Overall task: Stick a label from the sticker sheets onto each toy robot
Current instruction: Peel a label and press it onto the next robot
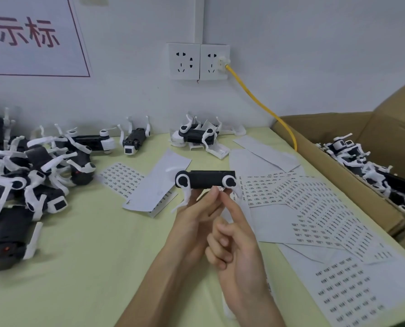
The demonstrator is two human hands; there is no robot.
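Head view: the left hand (194, 215) grasps the toy robot (206, 179) from beneath and holds it level above the table (90, 267), presumably to expose its lower edge for labelling. The right hand (234, 244) grasps nothing. Its straight forefinger presses a small white label (220, 189) against that edge, just beside the left fingertips, with the sticker sheets (315, 204) near on the right.

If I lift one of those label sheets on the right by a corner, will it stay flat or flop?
Probably flops: the sticker sheets look paper-thin, and the middle sheet seems folded over itself. Likely very light; they lie overlapped, so a push may slide several together across the table.
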